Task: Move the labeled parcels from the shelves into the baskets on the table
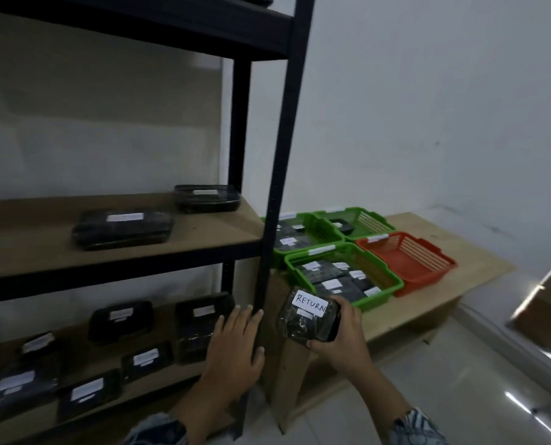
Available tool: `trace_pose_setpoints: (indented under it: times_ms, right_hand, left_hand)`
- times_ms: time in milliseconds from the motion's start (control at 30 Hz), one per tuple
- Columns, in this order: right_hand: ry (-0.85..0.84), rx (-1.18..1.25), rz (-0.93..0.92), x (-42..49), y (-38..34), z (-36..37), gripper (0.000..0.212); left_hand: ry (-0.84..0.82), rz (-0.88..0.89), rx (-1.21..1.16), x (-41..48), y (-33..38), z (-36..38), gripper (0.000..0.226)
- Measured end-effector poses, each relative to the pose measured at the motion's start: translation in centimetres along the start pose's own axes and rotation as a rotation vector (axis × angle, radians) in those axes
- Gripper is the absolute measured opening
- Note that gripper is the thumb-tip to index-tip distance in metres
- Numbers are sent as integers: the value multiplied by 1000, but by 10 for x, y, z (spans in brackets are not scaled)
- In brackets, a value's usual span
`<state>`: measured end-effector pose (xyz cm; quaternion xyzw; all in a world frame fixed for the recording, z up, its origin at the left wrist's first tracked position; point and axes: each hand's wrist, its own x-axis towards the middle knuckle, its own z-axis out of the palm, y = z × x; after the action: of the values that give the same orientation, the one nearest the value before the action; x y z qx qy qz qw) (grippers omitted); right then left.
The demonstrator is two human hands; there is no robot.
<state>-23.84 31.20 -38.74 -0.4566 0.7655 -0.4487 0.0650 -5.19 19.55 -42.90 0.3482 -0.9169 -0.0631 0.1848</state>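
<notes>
Bearing a white paper label handwritten RETURN, a small dark parcel wrapped in clear film is held in the air just right of the black metal front post of the shelving rack, low on the post's length. It is gripped by the right hand, whose fingers are curled over the far edge while the thumb is pressed on the near corner. The left hand is laid against the same post from its left side, fingers straight and close together, with nothing held.

Left of the post, at the level of the hands, a lower wooden shelf is loaded with several more dark labelled parcels; their writing cannot be read. Higher up, also left of the post, a middle wooden shelf bears two such parcels, one close to the post and one further left.

Right of the post, beyond the held parcel, a pale wooden tabletop carries four slatted plastic baskets set together in a block. The near green basket, closest to the held parcel, is filled with labelled parcels. Behind it a second green basket, partly hidden by the post, holds more. A third green basket further right holds one dark item, and a red-orange basket lies farthest from the post. White tags are fixed on the basket rims, their text unreadable. Patterned sleeves are seen at both wrists.
</notes>
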Motion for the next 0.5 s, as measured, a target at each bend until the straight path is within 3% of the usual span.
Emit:
trace_pose_setpoints:
  times_ms: [200, 500]
  right_hand:
    - [70, -47, 102, 54, 56, -24, 89]
    - [66, -79, 190, 177, 112, -38, 87]
  left_hand:
    - [-42, 109, -26, 85, 35, 42, 64]
    - [-57, 52, -198, 231, 54, 93, 70]
